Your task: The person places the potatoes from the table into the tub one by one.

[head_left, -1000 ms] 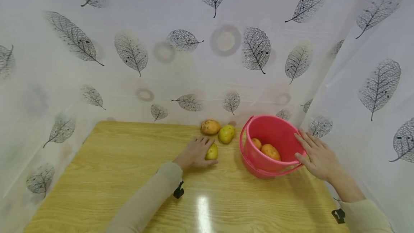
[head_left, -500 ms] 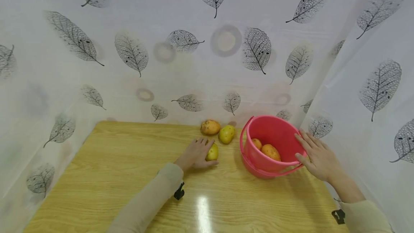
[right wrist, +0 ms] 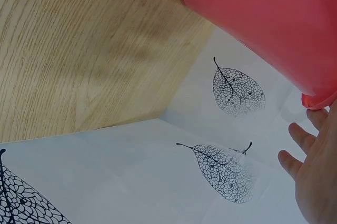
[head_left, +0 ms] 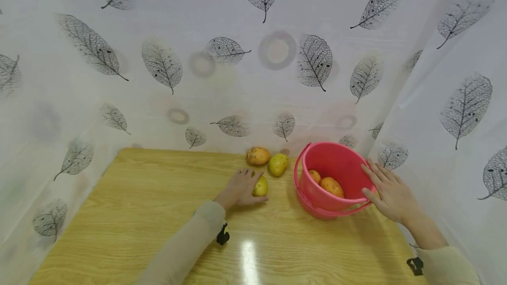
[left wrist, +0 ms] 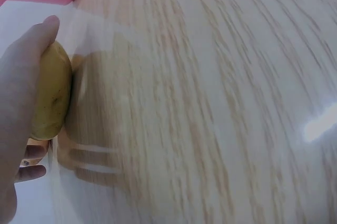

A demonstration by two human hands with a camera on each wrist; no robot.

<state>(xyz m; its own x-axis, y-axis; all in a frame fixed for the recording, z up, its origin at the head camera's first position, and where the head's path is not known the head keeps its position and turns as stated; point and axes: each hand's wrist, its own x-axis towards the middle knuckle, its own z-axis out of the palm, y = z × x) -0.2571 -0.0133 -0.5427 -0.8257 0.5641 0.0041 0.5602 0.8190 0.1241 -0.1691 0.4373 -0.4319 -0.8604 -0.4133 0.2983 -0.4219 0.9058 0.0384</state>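
Observation:
My left hand (head_left: 239, 188) lies around a yellow potato (head_left: 260, 186) on the table, thumb on the near side and fingers over the far side. In the left wrist view the palm covers much of this potato (left wrist: 54, 90). A pink bucket (head_left: 317, 197) with its handle hanging down stands at the right; part of an orange-brown potato (head_left: 332, 186) and a smaller one (head_left: 314, 175) show inside. My right hand (head_left: 392, 195) rests at the bucket's right rim with fairly straight fingers. The right wrist view shows spread fingers (right wrist: 301, 138) beside the rim.
Behind the left hand, a brownish potato (head_left: 258, 156) and a yellow potato (head_left: 278, 164) lie side by side near the back edge of the wooden table (head_left: 158, 184). A white leaf-print sheet (head_left: 245, 87) hangs behind the table and along both sides.

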